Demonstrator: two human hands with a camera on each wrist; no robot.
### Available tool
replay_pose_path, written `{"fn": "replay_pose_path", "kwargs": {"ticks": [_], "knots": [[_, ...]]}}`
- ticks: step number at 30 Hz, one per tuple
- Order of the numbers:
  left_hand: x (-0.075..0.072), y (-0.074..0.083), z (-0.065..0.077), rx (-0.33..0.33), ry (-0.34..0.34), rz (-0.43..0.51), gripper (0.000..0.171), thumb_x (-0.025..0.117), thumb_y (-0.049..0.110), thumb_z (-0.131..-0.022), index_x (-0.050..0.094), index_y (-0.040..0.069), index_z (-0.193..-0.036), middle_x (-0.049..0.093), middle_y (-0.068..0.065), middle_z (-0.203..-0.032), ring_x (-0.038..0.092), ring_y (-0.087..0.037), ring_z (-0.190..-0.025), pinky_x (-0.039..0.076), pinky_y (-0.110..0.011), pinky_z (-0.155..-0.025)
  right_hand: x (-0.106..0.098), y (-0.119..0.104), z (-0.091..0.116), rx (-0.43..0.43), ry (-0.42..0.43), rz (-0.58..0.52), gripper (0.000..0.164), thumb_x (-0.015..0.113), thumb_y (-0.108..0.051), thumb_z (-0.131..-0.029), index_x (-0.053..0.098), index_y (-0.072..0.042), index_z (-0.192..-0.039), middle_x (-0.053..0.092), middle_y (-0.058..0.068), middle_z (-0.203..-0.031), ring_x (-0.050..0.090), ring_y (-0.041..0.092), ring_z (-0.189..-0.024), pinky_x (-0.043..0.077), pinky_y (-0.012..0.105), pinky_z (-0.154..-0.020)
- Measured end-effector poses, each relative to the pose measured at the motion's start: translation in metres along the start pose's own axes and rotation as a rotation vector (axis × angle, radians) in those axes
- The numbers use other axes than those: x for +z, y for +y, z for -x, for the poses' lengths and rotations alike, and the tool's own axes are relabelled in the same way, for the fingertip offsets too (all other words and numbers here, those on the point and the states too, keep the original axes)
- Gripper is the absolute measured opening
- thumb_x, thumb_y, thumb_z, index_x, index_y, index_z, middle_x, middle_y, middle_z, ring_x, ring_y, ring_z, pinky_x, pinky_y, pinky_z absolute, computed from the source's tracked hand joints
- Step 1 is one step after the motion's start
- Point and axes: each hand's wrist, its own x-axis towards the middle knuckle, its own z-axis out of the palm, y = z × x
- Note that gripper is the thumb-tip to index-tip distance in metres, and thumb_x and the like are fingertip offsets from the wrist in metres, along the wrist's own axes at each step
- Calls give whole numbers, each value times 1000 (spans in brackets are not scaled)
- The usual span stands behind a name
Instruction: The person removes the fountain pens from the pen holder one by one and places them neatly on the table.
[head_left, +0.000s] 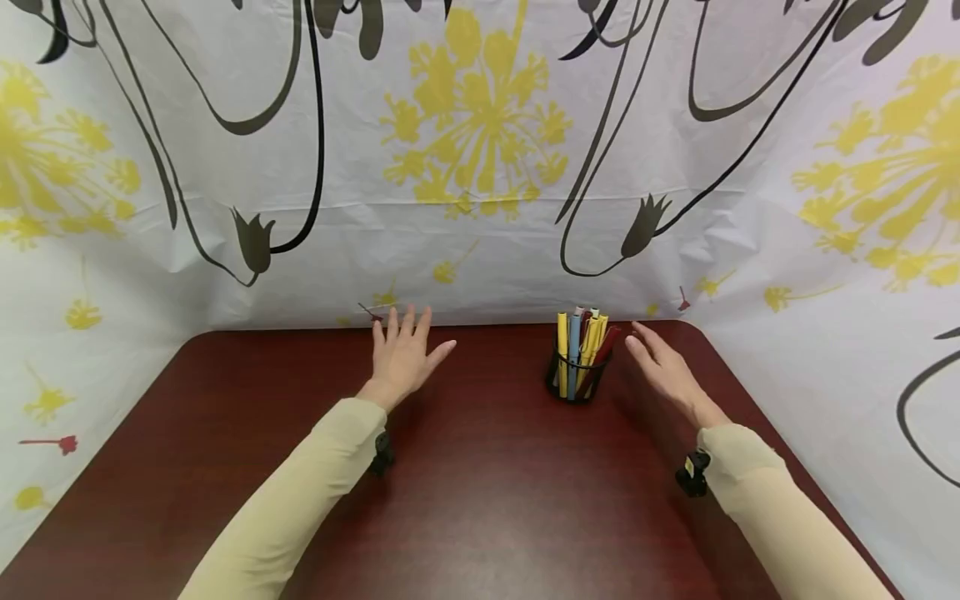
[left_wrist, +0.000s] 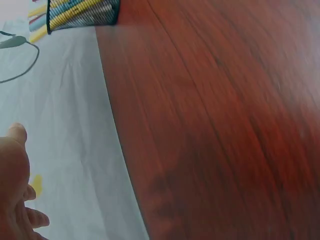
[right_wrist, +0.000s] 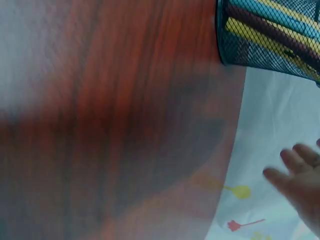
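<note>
A black mesh pen cup point(head_left: 574, 385) full of yellow, blue and dark red pens point(head_left: 583, 343) stands upright toward the back right of the table. My right hand point(head_left: 669, 372) hovers just to the right of the cup, fingers extended and nothing in them. To the cup's left, well apart from it, my left hand point(head_left: 400, 357) is spread with its thumb out, also holding nothing. In the right wrist view the cup point(right_wrist: 272, 42) shows at the upper right, with the right fingers point(right_wrist: 292, 170) below it. The left wrist view shows part of the cup point(left_wrist: 85, 15) at the top left.
The dark red wooden table point(head_left: 480, 500) has rounded far corners. A white sheet point(head_left: 360, 183) printed with yellow flowers and dark stems hangs right behind the far edge and along both sides. Black wrist cameras point(head_left: 692, 473) sit on both sleeves.
</note>
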Motion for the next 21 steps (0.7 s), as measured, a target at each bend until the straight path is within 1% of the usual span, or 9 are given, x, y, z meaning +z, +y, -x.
{"fn": "replay_pose_path", "kwargs": {"ticks": [4,7,10,12,15,17,19,21], "knots": [[4,9,2,47,5,141,72,37,57,-96,23,12,-151,24,-16,-154,15,-42,-141,12,-58,-113,9,-3,2,27,-58,-121,67,43,-38,-99,16,-6,-151,26,27,-149,29,46,-133,28,60,-104],[8,18,3,74,9,238,70,39,54,-96,25,11,-150,28,-15,-152,19,-40,-141,15,-54,-114,15,-4,-1,20,-74,-200,73,53,-31,-96,12,-4,-151,25,28,-149,28,45,-135,26,59,-106],[11,28,4,84,16,347,67,43,52,-96,29,13,-149,33,-13,-150,26,-36,-139,25,-51,-112,21,-5,-4,14,-87,-275,80,59,-24,-93,8,-3,-151,23,29,-149,25,45,-136,25,58,-108],[14,35,5,81,16,440,64,46,49,-96,32,13,-147,36,-12,-149,31,-32,-137,31,-50,-109,25,-6,-6,1,-94,-323,83,62,-19,-92,6,-2,-151,22,28,-150,25,44,-137,24,58,-108],[18,45,4,70,16,593,59,51,43,-95,38,14,-144,43,-10,-144,41,-29,-132,39,-48,-103,31,-8,-9,-41,-96,-389,83,65,-11,-89,10,-2,-150,30,27,-146,32,42,-133,30,54,-106],[22,53,1,57,21,702,55,55,39,-95,43,12,-141,49,-11,-139,48,-28,-126,42,-45,-100,35,-9,-11,-55,-91,-401,80,67,-9,-87,16,-2,-148,38,26,-140,41,40,-127,37,48,-102],[25,61,-1,43,28,791,51,57,35,-94,48,10,-138,55,-11,-134,54,-27,-120,46,-41,-96,38,-11,-13,-48,-90,-402,76,69,-9,-85,21,-2,-144,43,24,-134,46,37,-121,41,45,-98],[28,70,-4,28,32,863,48,59,32,-94,51,9,-136,58,-11,-129,59,-26,-115,50,-38,-92,40,-12,-13,-19,-93,-381,75,70,-12,-85,23,-1,-142,43,23,-133,47,34,-120,41,45,-99]]}}
